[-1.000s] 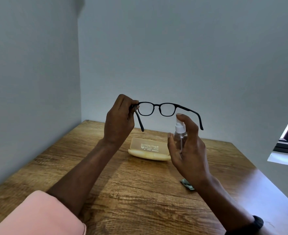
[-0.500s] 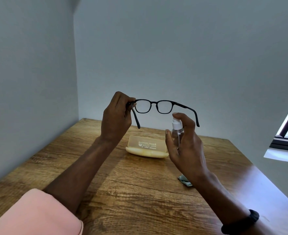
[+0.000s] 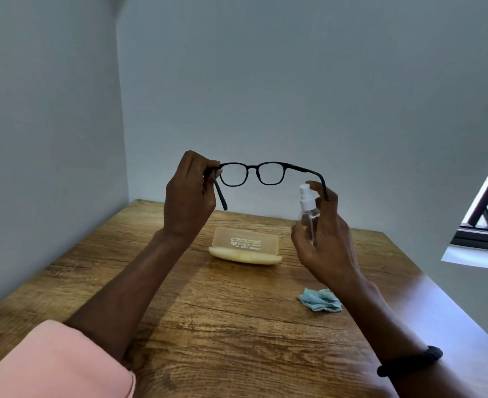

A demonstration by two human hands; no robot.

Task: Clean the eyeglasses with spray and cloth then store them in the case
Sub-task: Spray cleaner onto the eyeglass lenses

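- The left grip (image 3: 189, 196) is curled round the eyeglasses (image 3: 253, 168) at their left hinge, pinching them where the temple meets the front; they hang in the air well above the surface (image 3: 208, 326), unfolded
- The right grip (image 3: 326, 239) is wrapped round the spray bottle (image 3: 305, 209), which stands nearly upright, with a fingertip just at its white pump top
- The move turns on this: the lenses lie up and to the left of the nozzle, and the right lens is the nearer one; my guess is the nozzle needs aiming up-left before a press, though I cannot tell which way its opening faces
- The frame's long axis runs left to right across the view, with both temples reaching back toward the person; the free right temple ends right by the right grip's fingers, and I cannot tell if it touches them
- The right grip is plainly the nearer one to the cloth (image 3: 320, 300), crumpled on the surface just below that wrist
- The case (image 3: 245, 249) lies open between the forearms, below the eyeglasses, long side across
- Room is open above and in front; walls close in on the left and behind, and the surface's right edge runs close past the cloth
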